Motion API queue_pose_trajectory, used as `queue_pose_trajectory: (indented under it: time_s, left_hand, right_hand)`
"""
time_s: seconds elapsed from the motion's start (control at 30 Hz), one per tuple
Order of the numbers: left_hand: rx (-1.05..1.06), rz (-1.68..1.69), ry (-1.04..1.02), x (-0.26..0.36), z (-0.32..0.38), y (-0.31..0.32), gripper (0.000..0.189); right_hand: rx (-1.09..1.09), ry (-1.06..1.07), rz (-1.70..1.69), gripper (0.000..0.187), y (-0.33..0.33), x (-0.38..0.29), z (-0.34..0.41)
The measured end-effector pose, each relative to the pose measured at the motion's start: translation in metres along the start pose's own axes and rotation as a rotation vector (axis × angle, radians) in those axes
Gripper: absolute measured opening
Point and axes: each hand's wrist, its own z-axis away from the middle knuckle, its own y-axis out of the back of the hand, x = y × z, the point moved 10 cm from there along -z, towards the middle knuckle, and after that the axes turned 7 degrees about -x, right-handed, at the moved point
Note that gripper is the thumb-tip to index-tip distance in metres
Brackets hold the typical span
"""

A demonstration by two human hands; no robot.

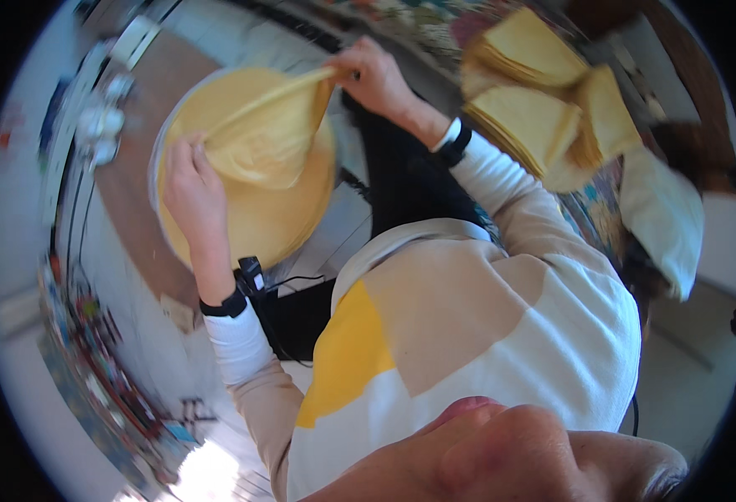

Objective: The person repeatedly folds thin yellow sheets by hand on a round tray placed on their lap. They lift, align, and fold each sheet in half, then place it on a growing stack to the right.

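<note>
Several thin yellow flatbread sheets [261, 232] lie in a round stack on a pale round board [155, 166], in front of me to the left. The top sheet [261, 150] is partly lifted, its edge stretched between my hands in a taut fold. My left hand [193, 188] pinches that edge near the stack's left side, back of the hand up. Higher and to the right, my right hand [371, 75] grips the other end, raised off the stack. Motion blurs the lifted sheet a little, so its far side is unclear.
To my right, folded flatbread stacks [525, 119] sit on a round pale base over a patterned cloth [584, 207]. A white cloth bundle [663, 219] lies beside them. A black device with a cable [252, 273] is near my left wrist. Blurred white containers [101, 122] stand far left.
</note>
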Motion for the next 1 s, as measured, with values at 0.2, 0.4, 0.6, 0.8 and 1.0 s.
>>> queue_pose_trajectory:
  time_s: [0.2,0.4,0.6,0.8,1.0]
  left_hand:
    - [-0.207,1.017,-0.095,0.159,-0.099,-0.142,0.020]
    - [-0.242,0.938,-0.286,0.290,-0.077,-0.324,0.019]
    - [-0.693,0.716,-0.507,0.335,0.026,-0.494,0.024]
    - [-0.942,0.387,-0.690,0.315,0.077,-0.519,0.071]
    - [-0.860,0.515,-0.746,0.314,0.077,-0.443,0.074]
  right_hand:
    - [0.293,-0.222,0.139,0.020,0.285,0.049,0.037]
    - [0.229,-0.456,0.557,0.029,0.376,0.075,0.210]
    - [0.093,-1.078,0.464,0.030,0.299,0.133,0.401]
    - [0.042,-0.774,0.731,0.027,0.293,0.126,0.400]
    - [-0.633,-0.605,1.414,0.046,0.304,0.288,0.424]
